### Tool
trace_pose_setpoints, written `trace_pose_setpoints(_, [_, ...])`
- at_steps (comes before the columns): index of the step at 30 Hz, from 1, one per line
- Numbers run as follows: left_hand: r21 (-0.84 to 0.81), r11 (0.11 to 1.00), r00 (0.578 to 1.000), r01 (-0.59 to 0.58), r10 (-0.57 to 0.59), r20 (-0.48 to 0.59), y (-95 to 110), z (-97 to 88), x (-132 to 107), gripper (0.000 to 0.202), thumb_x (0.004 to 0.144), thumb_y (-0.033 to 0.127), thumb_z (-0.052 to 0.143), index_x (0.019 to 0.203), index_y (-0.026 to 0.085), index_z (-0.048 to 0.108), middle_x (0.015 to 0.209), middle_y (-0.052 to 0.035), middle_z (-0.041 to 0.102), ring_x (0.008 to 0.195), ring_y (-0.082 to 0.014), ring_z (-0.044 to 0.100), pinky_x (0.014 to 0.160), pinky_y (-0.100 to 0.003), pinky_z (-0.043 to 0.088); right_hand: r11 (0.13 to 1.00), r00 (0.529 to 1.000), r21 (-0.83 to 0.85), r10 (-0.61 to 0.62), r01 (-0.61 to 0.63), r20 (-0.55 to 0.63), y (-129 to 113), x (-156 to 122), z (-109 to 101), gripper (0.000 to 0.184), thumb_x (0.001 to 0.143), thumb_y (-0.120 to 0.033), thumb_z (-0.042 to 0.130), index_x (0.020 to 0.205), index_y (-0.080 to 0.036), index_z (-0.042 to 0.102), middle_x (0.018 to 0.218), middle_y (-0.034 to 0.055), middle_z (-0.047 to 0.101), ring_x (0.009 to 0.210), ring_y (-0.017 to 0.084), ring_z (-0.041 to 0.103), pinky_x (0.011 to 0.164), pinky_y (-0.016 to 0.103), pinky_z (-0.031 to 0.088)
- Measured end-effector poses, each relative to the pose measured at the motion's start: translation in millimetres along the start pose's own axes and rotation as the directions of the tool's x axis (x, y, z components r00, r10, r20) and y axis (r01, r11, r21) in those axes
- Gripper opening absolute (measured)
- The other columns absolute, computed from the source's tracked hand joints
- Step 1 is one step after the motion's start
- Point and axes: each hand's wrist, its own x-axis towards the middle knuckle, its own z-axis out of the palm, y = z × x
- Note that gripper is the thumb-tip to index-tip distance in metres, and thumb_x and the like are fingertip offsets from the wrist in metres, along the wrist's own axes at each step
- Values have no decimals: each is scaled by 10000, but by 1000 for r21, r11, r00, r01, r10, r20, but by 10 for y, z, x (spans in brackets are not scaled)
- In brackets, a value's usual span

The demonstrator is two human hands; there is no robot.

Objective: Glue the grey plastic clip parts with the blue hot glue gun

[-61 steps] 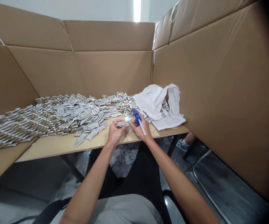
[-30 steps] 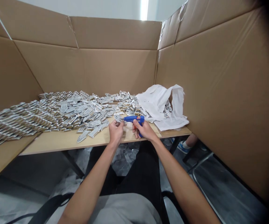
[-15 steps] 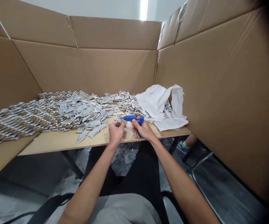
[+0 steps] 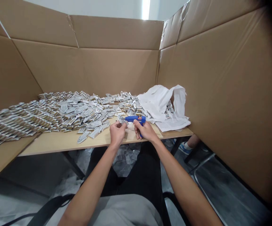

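Observation:
My right hand [image 4: 145, 131] grips a blue glue gun [image 4: 135, 119] by its handle, with the barrel lying level and its nozzle pointing left. My left hand [image 4: 117, 133] pinches a small white cut-out piece [image 4: 121, 120] right at the nozzle tip. Both hands hover over the front edge of the wooden table [image 4: 62, 143]. A big heap of similar white and tan cut-out pieces [image 4: 55, 114] spreads over the table to the left and behind my hands.
Crumpled white paper [image 4: 164, 103] lies at the table's right end. Tall cardboard walls [image 4: 220, 88] enclose the table on three sides. Another person's foot in a blue shoe [image 4: 185, 146] shows under the table at the right. Below are my lap and a chair.
Two seconds ago the glue gun stood tilted up in my right hand; it has swung level with its nozzle at the piece in my left hand. Little has moved in the last second.

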Motion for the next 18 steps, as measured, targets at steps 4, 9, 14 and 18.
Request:
trace_pose_setpoints(4, [-3, 1000, 1000, 3, -3, -2, 9, 4, -3, 186, 743, 333, 739, 698, 153, 718, 625, -18, 664, 531, -123, 517, 511, -237, 362, 1000, 1000, -9, -3, 3, -2, 3, 0, -2, 637, 926, -771, 557, 645, -198, 559, 455, -4, 566, 343, 122, 553, 342, 198, 401])
trace_pose_setpoints(9, [1, 1000, 1000, 2, -2, -3, 8, 5, 0, 184, 741, 333, 742, 700, 155, 720, 616, -16, 658, 527, -123, 510, 508, -239, 357, 1000, 1000, -31, 2, -2, -1, -10, -4, -2, 646, 933, -768, 544, 629, -198, 563, 443, -2, 560, 341, 123, 549, 346, 200, 397])
trace_pose_setpoints(14, [6, 1000, 1000, 5, -5, 0, 5, 2, -4, 196, 741, 343, 738, 686, 157, 712, 613, -16, 654, 524, -123, 508, 504, -239, 351, 999, 1000, -48, 5, -5, -3, -15, -8, -5, 648, 945, -758, 533, 617, -199, 560, 428, -1, 555, 340, 126, 551, 352, 201, 397])
trace_pose_setpoints(18, [3, 1000, 1000, 1, -1, 5, 26, 5, -12, 188, 738, 336, 731, 697, 153, 721, 613, -16, 652, 527, -123, 506, 512, -241, 359, 999, 1000, -52, 7, -7, 1, -15, -11, -5, 647, 953, -746, 528, 607, -200, 553, 421, 0, 553, 334, 121, 542, 352, 198, 391])
